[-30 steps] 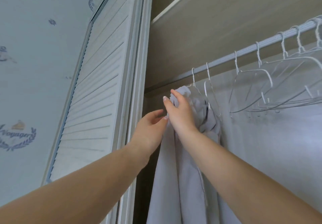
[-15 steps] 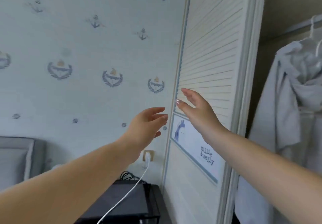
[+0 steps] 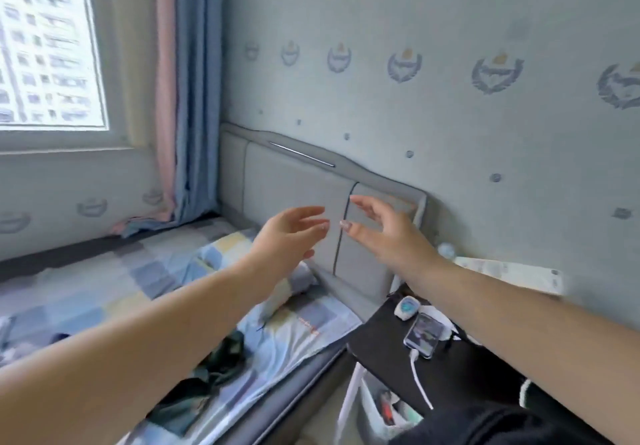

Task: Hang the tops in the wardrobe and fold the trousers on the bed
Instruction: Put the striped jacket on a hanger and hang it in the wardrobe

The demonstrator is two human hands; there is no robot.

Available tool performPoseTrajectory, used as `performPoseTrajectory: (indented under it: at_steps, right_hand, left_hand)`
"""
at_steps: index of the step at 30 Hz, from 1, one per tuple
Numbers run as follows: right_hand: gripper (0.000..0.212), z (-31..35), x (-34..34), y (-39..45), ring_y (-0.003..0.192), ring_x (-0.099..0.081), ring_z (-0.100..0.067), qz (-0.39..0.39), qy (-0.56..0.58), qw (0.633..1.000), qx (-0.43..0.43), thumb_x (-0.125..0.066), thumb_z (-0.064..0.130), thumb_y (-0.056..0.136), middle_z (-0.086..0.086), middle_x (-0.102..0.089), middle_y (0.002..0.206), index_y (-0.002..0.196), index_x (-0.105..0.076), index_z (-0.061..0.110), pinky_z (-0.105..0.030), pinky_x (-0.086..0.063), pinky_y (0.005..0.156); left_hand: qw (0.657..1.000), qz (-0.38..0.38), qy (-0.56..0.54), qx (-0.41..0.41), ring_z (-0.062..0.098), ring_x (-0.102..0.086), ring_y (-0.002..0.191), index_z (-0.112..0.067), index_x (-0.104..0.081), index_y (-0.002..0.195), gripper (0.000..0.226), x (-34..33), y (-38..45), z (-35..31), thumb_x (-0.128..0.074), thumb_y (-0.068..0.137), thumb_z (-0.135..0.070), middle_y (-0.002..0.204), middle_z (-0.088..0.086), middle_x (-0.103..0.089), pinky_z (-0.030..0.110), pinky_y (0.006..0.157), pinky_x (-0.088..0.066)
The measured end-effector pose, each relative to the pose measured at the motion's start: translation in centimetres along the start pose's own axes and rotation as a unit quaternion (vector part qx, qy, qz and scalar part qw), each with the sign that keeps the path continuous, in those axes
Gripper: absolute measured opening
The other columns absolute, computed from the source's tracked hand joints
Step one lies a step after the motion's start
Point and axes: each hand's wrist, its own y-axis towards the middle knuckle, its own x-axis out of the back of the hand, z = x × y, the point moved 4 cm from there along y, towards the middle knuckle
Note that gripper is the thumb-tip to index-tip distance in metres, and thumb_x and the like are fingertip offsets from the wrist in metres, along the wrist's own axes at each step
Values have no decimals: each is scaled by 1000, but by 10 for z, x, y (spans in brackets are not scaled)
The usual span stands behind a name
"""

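Both hands are raised in the air with nothing in them: the left hand (image 3: 289, 235) has its fingers loosely spread and slightly bent, palm turned toward the other, and the right hand (image 3: 388, 233) mirrors it with fingers extended and apart, thumb pointing inward. Their fingertips are near each other but not touching. Directly behind the 2 hands stands the grey padded headboard (image 3: 294, 181), set against wallpaper (image 3: 415, 63) printed with crest motifs. Below and to the left of the left hand, well apart from it, lies the bed (image 3: 121, 271) with a checked sheet in blue, grey and yellow; a dark green garment (image 3: 211, 372) lies crumpled on it near the edge, under the left forearm, too bunched to tell what sort of clothing it is. Below the right hand sits a black bedside table (image 3: 381, 347) holding a phone (image 3: 424, 335) with a white cable (image 3: 420, 379) plugged in. Far to the left of the hands are a window (image 3: 45, 42) and a striped curtain (image 3: 187, 98).
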Motion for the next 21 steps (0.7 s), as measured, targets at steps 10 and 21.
performPoseTrajectory:
  at_steps: [10,21]
  right_hand:
    - [52,41,-261,88,130,-38,-5,248,132,958,61,-63,35,89,5,-47,139,137,-45,23,-21,-30,98]
    - [50,50,-494,115,112,-47,-1,463,158,871,44,-63,31,90,13,-52,124,136,-46,20,-9,-34,88]
  left_hand:
    - [960,-262,52,83,9,-64,99,-34,-61,102,19,246,-41,88,-63,91,-19,108,-7,-68,28,85,-51]
    - [816,-525,65,233,7,-60,101,-19,-58,120,27,395,-151,192,-59,93,-16,107,-7,-65,26,81,-49]
